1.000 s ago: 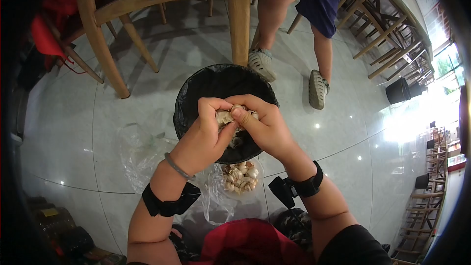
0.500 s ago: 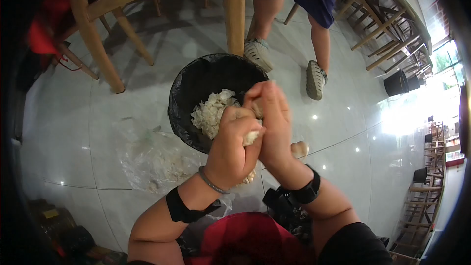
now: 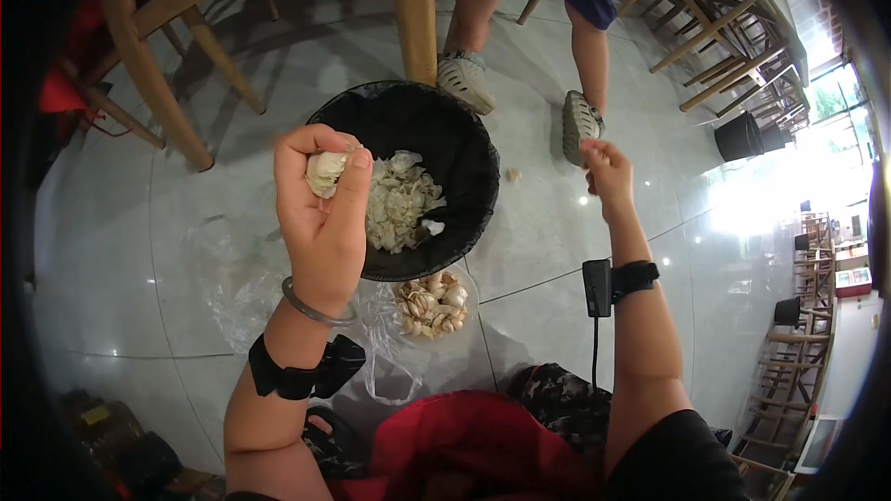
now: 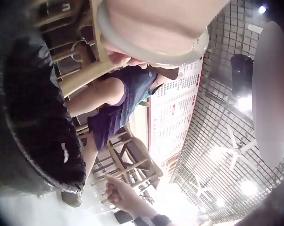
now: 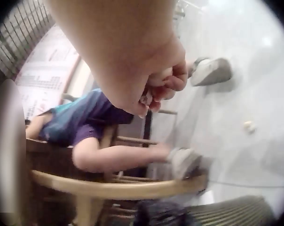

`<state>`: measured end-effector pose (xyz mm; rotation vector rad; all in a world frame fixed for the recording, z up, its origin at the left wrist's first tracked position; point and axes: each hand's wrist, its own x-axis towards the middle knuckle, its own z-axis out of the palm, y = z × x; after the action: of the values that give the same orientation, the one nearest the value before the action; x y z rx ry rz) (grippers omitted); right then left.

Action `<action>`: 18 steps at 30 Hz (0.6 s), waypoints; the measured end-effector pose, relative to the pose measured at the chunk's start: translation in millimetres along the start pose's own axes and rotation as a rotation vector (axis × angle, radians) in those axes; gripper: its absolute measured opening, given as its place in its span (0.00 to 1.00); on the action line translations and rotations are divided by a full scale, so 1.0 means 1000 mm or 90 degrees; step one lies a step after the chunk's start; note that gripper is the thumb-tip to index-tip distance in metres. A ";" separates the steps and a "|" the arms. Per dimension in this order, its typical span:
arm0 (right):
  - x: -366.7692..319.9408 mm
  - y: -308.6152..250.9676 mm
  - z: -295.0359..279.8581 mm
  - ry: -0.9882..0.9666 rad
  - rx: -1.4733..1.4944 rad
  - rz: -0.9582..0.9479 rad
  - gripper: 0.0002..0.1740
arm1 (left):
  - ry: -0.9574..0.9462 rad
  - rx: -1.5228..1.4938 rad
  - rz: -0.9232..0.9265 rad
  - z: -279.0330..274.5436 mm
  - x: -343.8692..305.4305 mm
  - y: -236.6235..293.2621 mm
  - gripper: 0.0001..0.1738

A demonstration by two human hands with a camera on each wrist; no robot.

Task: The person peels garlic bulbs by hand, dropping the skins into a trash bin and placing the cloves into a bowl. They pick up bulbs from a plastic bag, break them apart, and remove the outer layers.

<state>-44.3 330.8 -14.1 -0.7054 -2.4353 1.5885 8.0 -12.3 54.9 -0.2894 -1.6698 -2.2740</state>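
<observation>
My left hand (image 3: 320, 213) grips a partly peeled garlic bulb (image 3: 327, 173) over the left side of the black-lined bin (image 3: 469, 223). The thumb lies along the bulb's right side. Well to the right, above the floor, my right hand (image 3: 608, 176) has its fingers curled around whitish garlic (image 5: 160, 77), which shows between the fingers in the right wrist view. Papery garlic skins (image 3: 399, 209) are heaped in the bin. Just below the bin, garlic bulbs and cloves (image 3: 432, 304) fill a pale, see-through dish (image 3: 471, 292).
A small pale piece (image 3: 513, 173) lies on the tiles right of the bin. Clear plastic bags (image 3: 241, 301) spread left of the dish. A wooden chair (image 3: 413, 19) stands behind the bin, and another person's shoes (image 3: 580, 125) are beyond it.
My hands were together over the bin and have come apart. The left moved up and left with the garlic bulb; the right swung out right. A pale piece now lies on the floor.
</observation>
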 end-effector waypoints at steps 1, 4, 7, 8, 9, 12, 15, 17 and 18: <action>0.005 0.026 -0.001 -0.002 -0.033 0.036 0.11 | -0.008 -0.002 -0.015 -0.001 -0.001 -0.001 0.10; 0.001 0.076 0.000 -0.056 -0.118 0.128 0.11 | 0.008 0.029 -0.033 0.001 -0.001 -0.005 0.09; -0.005 0.106 0.006 -0.131 -0.199 0.120 0.11 | -0.012 0.026 -0.038 0.002 0.000 -0.010 0.09; -0.005 0.114 0.008 -0.144 -0.219 0.110 0.11 | -0.010 0.030 -0.040 0.002 0.000 -0.010 0.09; -0.007 0.115 0.011 -0.156 -0.239 0.099 0.11 | -0.008 0.035 -0.041 0.003 0.000 -0.010 0.09; -0.007 0.114 0.016 -0.176 -0.281 0.085 0.12 | 0.021 0.076 -0.022 0.001 0.003 -0.015 0.08; -0.003 0.117 0.026 -0.193 -0.285 0.048 0.13 | 0.071 0.076 -0.028 -0.001 0.006 -0.013 0.08; -0.002 0.117 0.038 -0.188 -0.280 0.055 0.15 | 0.088 0.055 -0.039 -0.005 0.009 -0.007 0.08; 0.000 0.116 0.045 -0.177 -0.315 0.051 0.15 | 0.099 0.047 -0.042 -0.008 0.010 -0.005 0.08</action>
<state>-25.9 331.4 -136.8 -0.6906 -3.0915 1.1724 -2.6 -19.8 51.4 -0.0395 -1.7022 -2.2125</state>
